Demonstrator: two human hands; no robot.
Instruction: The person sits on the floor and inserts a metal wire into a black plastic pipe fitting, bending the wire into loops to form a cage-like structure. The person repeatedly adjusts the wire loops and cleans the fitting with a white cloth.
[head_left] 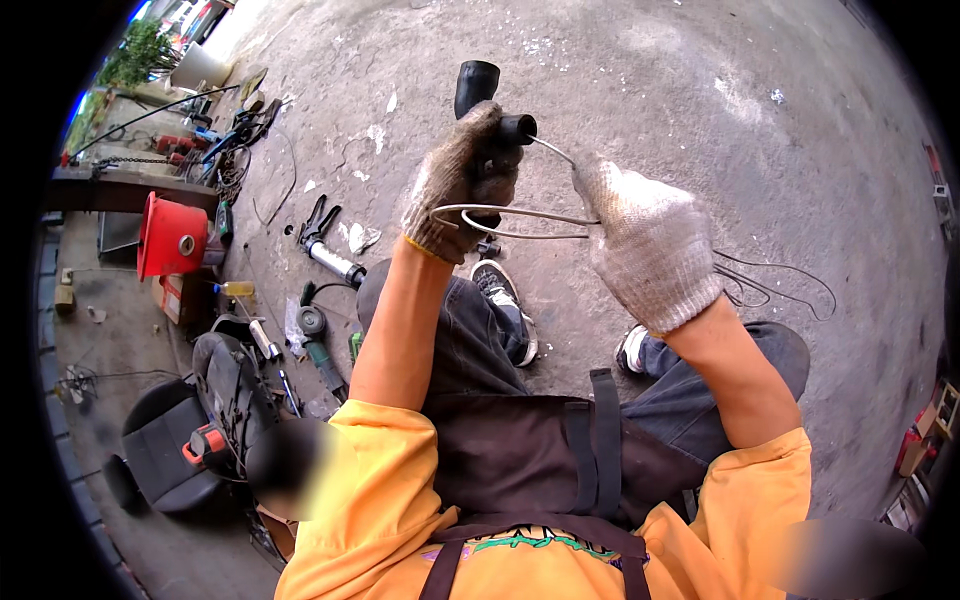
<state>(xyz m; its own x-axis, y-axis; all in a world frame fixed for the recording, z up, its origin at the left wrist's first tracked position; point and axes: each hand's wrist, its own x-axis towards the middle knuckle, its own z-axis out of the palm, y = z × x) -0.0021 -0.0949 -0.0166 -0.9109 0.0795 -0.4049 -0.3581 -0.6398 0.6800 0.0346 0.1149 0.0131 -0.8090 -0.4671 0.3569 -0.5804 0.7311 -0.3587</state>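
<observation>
In my left hand [462, 185], which wears a dirty knit glove, is a black rubber hose [477, 88] with a bent upper end. A second short opening of it points right beside my fingers. My right hand [650, 235], in a paler knit glove, is closed around a thin metal wire [530, 210]. One straight piece of the wire reaches the hose's short opening; whether it goes inside I cannot make out. Looped wire stretches between my two hands, and thinner loose ends trail right of my right wrist. Both hands are above the floor in front of my knees.
Left of my legs, a caulking gun [335, 258] and an angle grinder [318, 345] lie on the concrete floor [640, 80]. Farther left are a red container [170, 237] and a dark car seat [170, 440]. Tools and cables lie at the upper left; boxes stand at the right edge.
</observation>
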